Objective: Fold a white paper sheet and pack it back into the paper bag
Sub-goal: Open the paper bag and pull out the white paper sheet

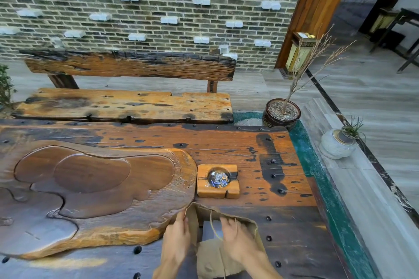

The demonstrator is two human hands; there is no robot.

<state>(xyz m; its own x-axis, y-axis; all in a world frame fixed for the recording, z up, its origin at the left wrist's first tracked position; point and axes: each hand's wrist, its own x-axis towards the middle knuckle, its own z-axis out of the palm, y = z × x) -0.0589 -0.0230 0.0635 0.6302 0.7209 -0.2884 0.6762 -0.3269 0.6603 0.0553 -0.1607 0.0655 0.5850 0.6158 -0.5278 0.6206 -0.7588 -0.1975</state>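
A brown paper bag [213, 256] lies on the wooden table [260, 149] near its front edge, mouth open and facing away from me. Inside the mouth shows a pale white paper sheet [209, 231]. My left hand [178, 238] grips the bag's left rim, fingers curled over the edge. My right hand [235, 238] rests on the right side of the opening, fingers reaching into the mouth beside a thin twine handle [213, 226]. Whether the right hand holds the sheet is hidden.
A carved wooden tea tray [90, 188] lies left of the bag, nearly touching it. A square wooden ashtray [218, 181] sits just beyond the bag. A bench [127, 104] stands behind the table, a potted dry plant [282, 113] at its far right corner.
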